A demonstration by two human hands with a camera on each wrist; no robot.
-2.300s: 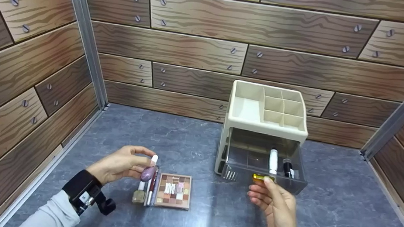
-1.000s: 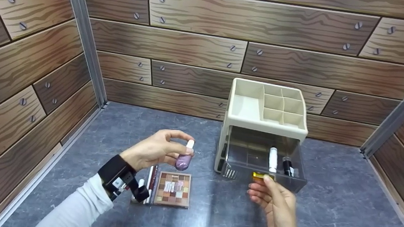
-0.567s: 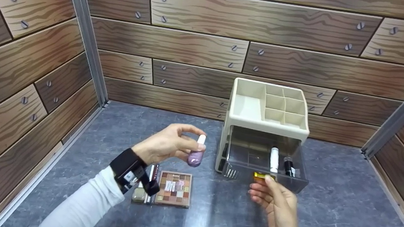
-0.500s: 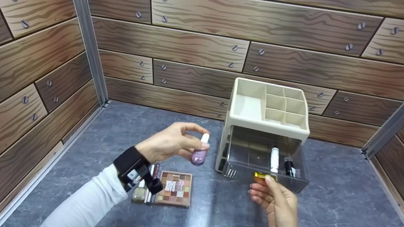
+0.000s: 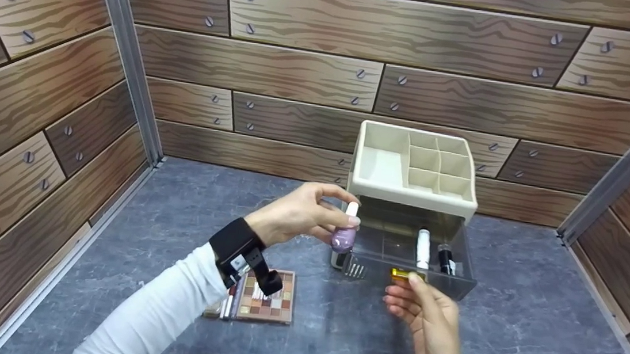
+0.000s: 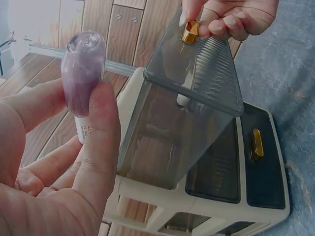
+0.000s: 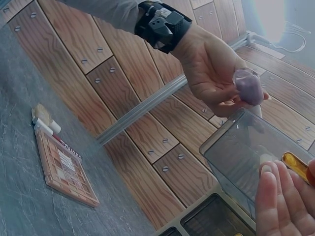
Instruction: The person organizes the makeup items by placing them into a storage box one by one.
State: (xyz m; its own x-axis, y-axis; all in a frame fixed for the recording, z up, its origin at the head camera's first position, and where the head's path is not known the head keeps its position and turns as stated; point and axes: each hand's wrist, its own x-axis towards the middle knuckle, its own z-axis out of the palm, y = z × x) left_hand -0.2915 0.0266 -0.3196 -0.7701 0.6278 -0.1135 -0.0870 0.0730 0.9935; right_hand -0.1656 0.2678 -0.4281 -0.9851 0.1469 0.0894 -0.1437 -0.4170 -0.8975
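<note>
My left hand (image 5: 311, 214) pinches a bottle of purple nail polish (image 5: 343, 239) by its white cap, at the left front corner of a pulled-out drawer (image 5: 386, 247). In the left wrist view the bottle (image 6: 83, 73) shows clear glass and small print on the cap. My right hand (image 5: 430, 327) grips the drawer's gold handle (image 5: 400, 273) between thumb and fingers. Inside the drawer lie a white tube (image 5: 423, 248) and a black-capped small bottle (image 5: 445, 260). The drawer belongs to a cream organizer (image 5: 414, 195) with an open compartment top.
On the table left of the organizer lies an eyeshadow palette (image 5: 279, 306), with slim pens (image 5: 228, 304) beside it. Another nail polish bottle (image 7: 42, 114) shows next to them in the right wrist view. Lower dark drawers (image 6: 263, 162) are closed. Wood-patterned walls (image 5: 302, 71) enclose the table.
My left hand has lifted the purple nail polish from beside the palette and carried it right, to the drawer's left corner. The right hand has stayed on the handle.
</note>
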